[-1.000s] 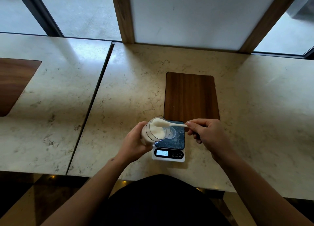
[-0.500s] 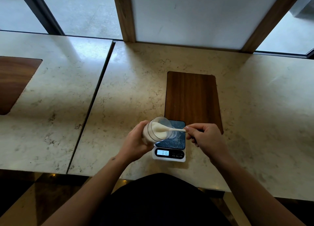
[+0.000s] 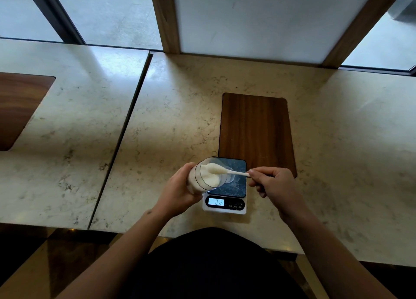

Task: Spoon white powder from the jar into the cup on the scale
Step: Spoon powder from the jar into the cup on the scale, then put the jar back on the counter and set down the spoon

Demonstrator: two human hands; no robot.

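Observation:
My left hand (image 3: 177, 192) grips a clear jar (image 3: 203, 177) of white powder, tilted with its mouth toward the right, over the left edge of a small digital scale (image 3: 225, 205). My right hand (image 3: 273, 186) pinches the handle of a white spoon (image 3: 227, 171) whose bowl, heaped with powder, sits at the jar's mouth. A small clear cup (image 3: 231, 177) stands on the scale's dark platform, partly hidden behind the jar. The scale's lit display shows digits.
The scale sits on a beige marble counter (image 3: 175, 123), overlapping the near edge of a wooden inlay board (image 3: 256, 132). A seam (image 3: 121, 136) splits the counter from a second slab at left. Window frames rise behind; the counter edge is close to my body.
The spoon's bowl has gone into the jar's mouth and come back up heaped with powder. Jar and right hand shifted only slightly.

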